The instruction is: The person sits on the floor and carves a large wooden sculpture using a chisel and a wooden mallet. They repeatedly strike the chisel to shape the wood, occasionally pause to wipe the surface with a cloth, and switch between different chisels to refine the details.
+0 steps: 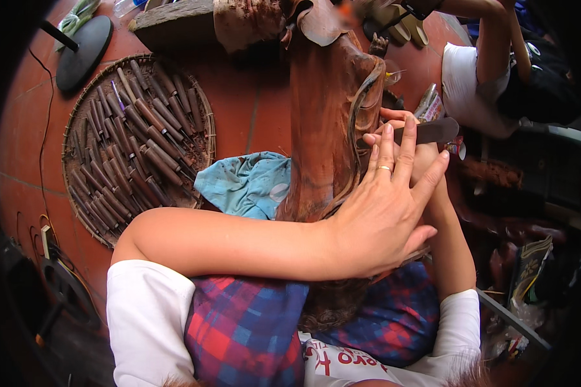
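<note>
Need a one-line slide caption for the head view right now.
Left hand spread flat against a reddish wood carving while the right hand holds a flat blade to it.

The carved wood block (326,116) stands at frame centre; the round tray (203,109) of chisels (142,148) lies left, a cloth (245,184) between them.

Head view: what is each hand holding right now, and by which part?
The right hand grips a dark flat tool by its handle end. The left hand holds nothing; its open fingers rest against the reddish wood carving.
</note>
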Available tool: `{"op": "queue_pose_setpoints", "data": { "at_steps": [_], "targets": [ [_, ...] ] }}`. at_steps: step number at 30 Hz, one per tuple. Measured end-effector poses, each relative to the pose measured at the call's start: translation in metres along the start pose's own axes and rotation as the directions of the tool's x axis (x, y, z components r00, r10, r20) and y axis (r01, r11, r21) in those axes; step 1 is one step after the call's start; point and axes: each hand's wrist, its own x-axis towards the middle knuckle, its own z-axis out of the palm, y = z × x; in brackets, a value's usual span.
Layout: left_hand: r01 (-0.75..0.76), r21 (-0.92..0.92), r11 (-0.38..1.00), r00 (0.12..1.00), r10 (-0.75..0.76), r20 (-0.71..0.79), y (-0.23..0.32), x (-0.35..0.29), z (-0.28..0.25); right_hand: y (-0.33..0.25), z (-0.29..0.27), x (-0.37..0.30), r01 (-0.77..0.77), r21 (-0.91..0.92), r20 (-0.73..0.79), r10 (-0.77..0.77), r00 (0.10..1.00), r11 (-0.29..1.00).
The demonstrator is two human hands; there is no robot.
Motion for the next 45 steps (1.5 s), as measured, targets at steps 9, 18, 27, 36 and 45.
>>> {"op": "queue_pose_setpoints", "data": {
  "at_steps": [9, 18, 27, 36, 45],
  "targets": [
    [0.005, 0.0, 1.0, 1.0, -0.005, -0.021, 0.0, -0.003, 0.004, 0.0, 0.011, -0.004, 0.07, -0.112, -0.006, -0.071, 0.997, 0.991],
    [-0.022, -0.006, 1.0, 0.999, 0.021, -0.049, -0.002, -0.002, 0.005, -0.005, 0.012, -0.007, -0.013, -0.076, -0.052, 0.01, 0.999, 0.997],
    [-0.01, -0.027, 1.0, 0.998, 0.008, -0.063, -0.006, 0.0, 0.011, 0.004, 0.009, -0.006, -0.041, 0.135, -0.066, 0.05, 0.997, 0.99],
    [-0.005, -0.011, 1.0, 1.0, 0.005, -0.02, -0.001, 0.0, 0.007, 0.006, 0.009, -0.006, 0.033, -0.076, -0.047, -0.037, 0.998, 0.997],
    [-0.007, -0.025, 1.0, 0.999, 0.006, -0.032, -0.003, 0.001, 0.007, 0.015, 0.0, -0.001, 0.155, -0.055, 0.001, -0.155, 0.988, 0.986]
  ]
}}
